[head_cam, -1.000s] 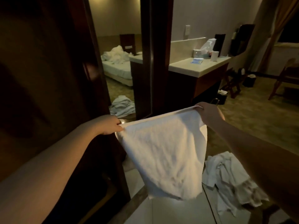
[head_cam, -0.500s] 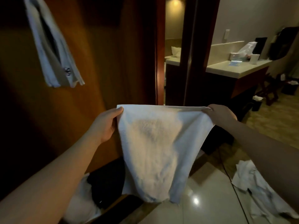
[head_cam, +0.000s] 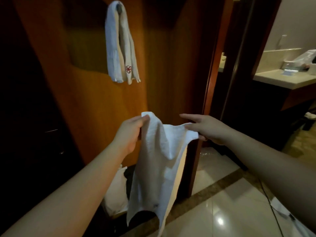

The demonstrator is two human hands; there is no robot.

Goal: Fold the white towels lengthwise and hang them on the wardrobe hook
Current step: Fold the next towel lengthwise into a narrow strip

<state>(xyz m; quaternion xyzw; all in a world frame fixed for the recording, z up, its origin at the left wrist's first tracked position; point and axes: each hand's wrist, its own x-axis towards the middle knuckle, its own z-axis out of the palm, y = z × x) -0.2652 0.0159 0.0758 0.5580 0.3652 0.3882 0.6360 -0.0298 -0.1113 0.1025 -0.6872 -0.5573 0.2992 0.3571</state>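
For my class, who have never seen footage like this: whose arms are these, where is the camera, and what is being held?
No machine here: these are a person's two bare arms, filmed by one camera worn on the head, looking forward and down. The left hand grips one top corner of a white towel; the right hand pinches the other corner, its fingers partly stretched out. Another folded towel already hangs high on the wooden wardrobe door. The floor is shiny tile.
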